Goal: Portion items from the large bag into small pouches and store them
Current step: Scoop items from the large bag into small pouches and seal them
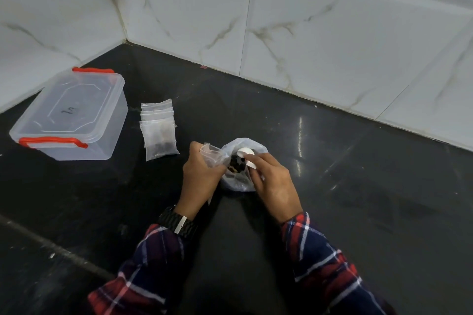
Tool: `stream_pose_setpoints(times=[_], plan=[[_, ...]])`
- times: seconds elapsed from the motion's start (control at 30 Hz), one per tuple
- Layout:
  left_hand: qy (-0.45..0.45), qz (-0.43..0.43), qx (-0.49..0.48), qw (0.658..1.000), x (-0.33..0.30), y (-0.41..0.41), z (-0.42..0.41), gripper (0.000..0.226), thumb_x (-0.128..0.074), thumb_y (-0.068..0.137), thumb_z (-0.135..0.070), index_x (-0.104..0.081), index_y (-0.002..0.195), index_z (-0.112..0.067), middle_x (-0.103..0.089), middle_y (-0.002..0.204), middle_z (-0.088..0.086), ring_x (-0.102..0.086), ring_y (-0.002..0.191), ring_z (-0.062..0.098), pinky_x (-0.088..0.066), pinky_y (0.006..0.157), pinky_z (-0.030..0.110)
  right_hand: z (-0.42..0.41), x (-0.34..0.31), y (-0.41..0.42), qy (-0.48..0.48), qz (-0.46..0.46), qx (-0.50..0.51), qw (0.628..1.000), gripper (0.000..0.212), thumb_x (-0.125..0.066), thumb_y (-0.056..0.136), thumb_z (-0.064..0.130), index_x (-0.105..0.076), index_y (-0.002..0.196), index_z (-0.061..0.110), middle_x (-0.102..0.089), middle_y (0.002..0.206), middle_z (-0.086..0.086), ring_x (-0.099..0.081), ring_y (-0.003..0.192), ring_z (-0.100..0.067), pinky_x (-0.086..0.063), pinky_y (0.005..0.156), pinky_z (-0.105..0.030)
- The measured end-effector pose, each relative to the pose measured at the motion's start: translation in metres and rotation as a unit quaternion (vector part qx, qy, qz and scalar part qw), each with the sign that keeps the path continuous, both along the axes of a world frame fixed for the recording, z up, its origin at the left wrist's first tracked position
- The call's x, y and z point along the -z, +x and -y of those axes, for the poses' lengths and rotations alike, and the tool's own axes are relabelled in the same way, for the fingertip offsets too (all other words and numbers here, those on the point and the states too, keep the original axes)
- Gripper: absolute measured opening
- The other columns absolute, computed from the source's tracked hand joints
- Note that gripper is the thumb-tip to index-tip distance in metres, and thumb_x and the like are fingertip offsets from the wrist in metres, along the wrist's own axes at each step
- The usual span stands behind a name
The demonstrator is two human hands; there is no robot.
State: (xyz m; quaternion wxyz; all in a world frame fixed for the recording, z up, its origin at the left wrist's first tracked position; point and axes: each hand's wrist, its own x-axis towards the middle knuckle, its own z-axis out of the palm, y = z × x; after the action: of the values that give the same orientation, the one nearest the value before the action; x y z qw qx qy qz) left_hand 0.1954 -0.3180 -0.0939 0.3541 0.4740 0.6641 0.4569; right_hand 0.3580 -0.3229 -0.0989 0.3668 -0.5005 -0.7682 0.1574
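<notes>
So the big bag (239,181) is sitting on the black counter (358,186) pretty much dead center, mouth open and facing up, with a pile of dark bits (236,165) showing inside, can't really tell what they are. The right hand (272,181) has its fingers (256,161) curled around a small white scoop (245,154), which is held right over the bag's opening. The left hand (198,173) is just beside the bag on its left, fingers pinching a small clear pouch (211,154) with the mouth of it tilted toward the scoop, basically touching the bag's edge. A bit further left and back there's a little stack of pouches (158,130) lying overlapped on the counter, and the front one has some of the dark stuff at the bottom. Past that, near the left wall, is a clear plastic box (74,117) with red clip handles, lid on, and something dark faintly showing through. Both arms are in a red, white and navy plaid shirt (322,263), and there's a dark watch (178,222) on the left wrist. White marble-look tiles (332,33) run along the back and meet in the corner.
</notes>
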Motion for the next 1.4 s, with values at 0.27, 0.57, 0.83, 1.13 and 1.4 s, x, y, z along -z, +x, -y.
stream_pose_setpoints(times=[0.27, 0.57, 0.83, 1.13, 1.4], plan=[[-0.041, 0.024, -0.004, 0.999, 0.009, 0.004, 0.001, 0.049, -0.076, 0.079, -0.03, -0.038, 0.108, -0.019, -0.053, 0.095, -0.006, -0.053, 0.079, 0.001, -0.039, 0.06, 0.011, -0.004, -0.009, -0.007, 0.002, 0.002, 0.006, 1.0, 0.02, -0.058, 0.092, 0.015, -0.068, 0.109, 0.017, -0.068, 0.101, 0.005, -0.062, 0.087, -0.006, -0.054, 0.076, -0.027], [-0.003, 0.13, -0.006, 0.992, 0.016, 0.01, -0.004, 0.04, -0.073, 0.082, -0.028, -0.045, 0.107, -0.016, -0.061, 0.097, -0.001, -0.063, 0.09, 0.016, -0.053, 0.079, 0.03, -0.006, -0.003, -0.011, -0.045, 0.0, 0.023, 0.999, 0.018, -0.053, 0.096, 0.023, -0.068, 0.107, 0.019, -0.07, 0.094, 0.006, -0.064, 0.08, -0.007, -0.054, 0.071, -0.027], [0.016, 0.167, -0.034, 0.985, 0.015, 0.013, -0.006, 0.041, -0.073, 0.083, -0.023, -0.044, 0.111, -0.015, -0.06, 0.099, 0.0, -0.063, 0.094, 0.016, -0.053, 0.077, 0.029, -0.009, -0.005, -0.013, -0.104, -0.102, 0.09, 0.985, 0.025, -0.047, 0.099, 0.025, -0.061, 0.089, 0.007, -0.066, 0.073, -0.006, -0.064, 0.064, -0.019, -0.054, 0.059, -0.04], [0.018, 0.081, -0.044, 0.996, 0.018, 0.005, -0.006, 0.042, -0.077, 0.077, -0.029, -0.047, 0.104, -0.018, -0.06, 0.101, 0.003, -0.062, 0.095, 0.019, -0.053, 0.083, 0.035, -0.01, -0.011, -0.012, -0.162, -0.209, 0.134, 0.955, 0.02, -0.053, 0.097, 0.024, -0.062, 0.08, 0.017, -0.067, 0.073, -0.006, -0.068, 0.066, -0.02, -0.058, 0.052, -0.038], [0.093, -0.078, -0.021, 0.992, 0.007, 0.0, 0.014, 0.054, -0.079, 0.073, -0.031, -0.05, 0.117, -0.022, -0.051, 0.111, -0.003, -0.051, 0.096, 0.007, -0.04, 0.076, 0.011, -0.006, -0.031, -0.008, -0.218, -0.294, 0.123, 0.922, 0.013, -0.056, 0.094, 0.017, -0.067, 0.088, 0.013, -0.07, 0.075, -0.006, -0.067, 0.063, -0.01, -0.056, 0.048, -0.031]])
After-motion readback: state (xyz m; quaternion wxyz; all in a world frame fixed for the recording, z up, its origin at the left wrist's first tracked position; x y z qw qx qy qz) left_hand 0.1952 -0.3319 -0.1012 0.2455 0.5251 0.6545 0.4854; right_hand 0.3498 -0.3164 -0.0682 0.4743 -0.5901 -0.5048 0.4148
